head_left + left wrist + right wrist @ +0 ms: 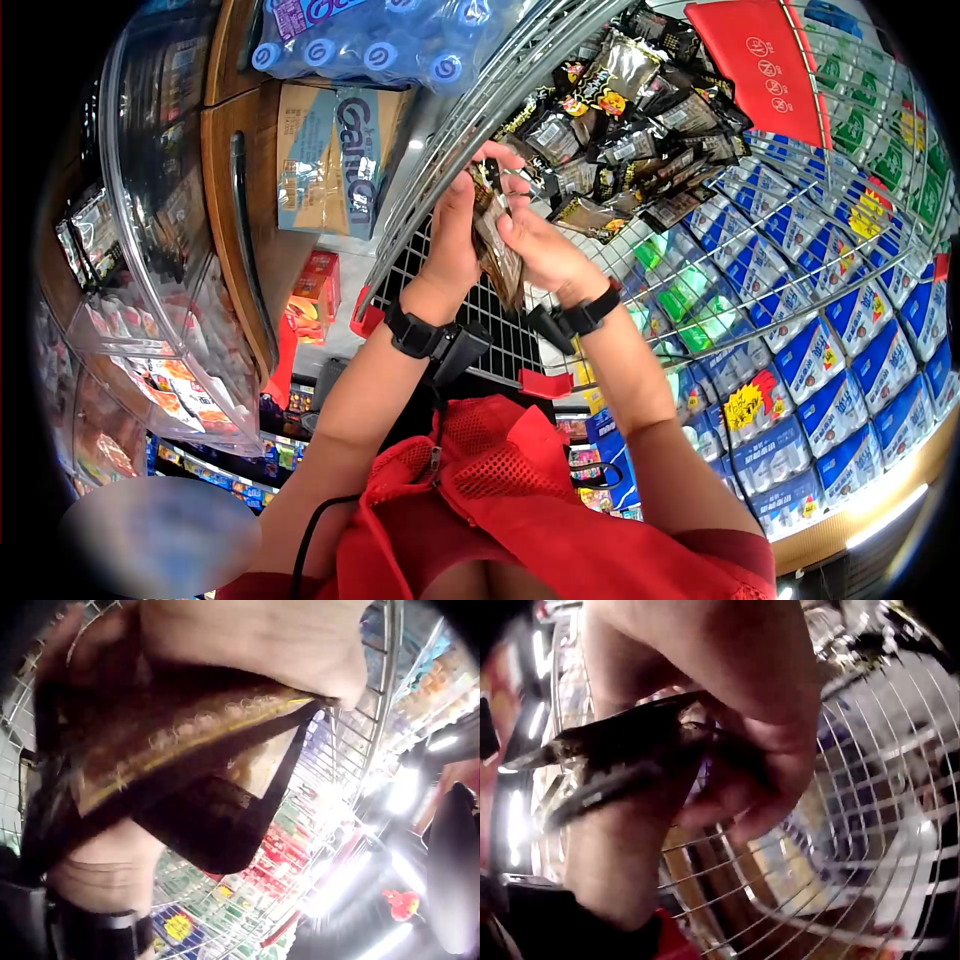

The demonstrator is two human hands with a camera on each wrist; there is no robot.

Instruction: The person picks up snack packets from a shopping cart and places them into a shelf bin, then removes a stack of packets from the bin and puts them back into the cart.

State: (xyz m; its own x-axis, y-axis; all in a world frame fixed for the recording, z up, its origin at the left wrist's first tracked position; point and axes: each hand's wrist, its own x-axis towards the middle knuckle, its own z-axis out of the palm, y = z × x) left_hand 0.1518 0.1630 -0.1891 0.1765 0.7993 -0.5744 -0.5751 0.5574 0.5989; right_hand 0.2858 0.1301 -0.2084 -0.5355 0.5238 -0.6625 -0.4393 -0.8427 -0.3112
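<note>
Both hands meet above the near side of a metal shopping cart (680, 330) and hold dark snack packets (496, 250) with clear windows between them. My left hand (452, 235) grips the packets from the left, its thumb pointing up along them. From the other side my right hand (548, 252) pinches them with its thumb across the front. A packet's yellow-lined edge (195, 746) and dark corner show close up in the left wrist view. Two dark packet edges (622, 750) stick out from the right hand in the right wrist view. Many similar black packets (620, 130) are heaped in the cart just beyond.
A red sign (765, 65) hangs at the cart's far side. Blue-and-white packs (810, 350) fill the right, seen through the wires. Bottled water (380, 45) and a cardboard box (335, 160) stand at the upper left, beside a wooden shelf with a clear bin (160, 330).
</note>
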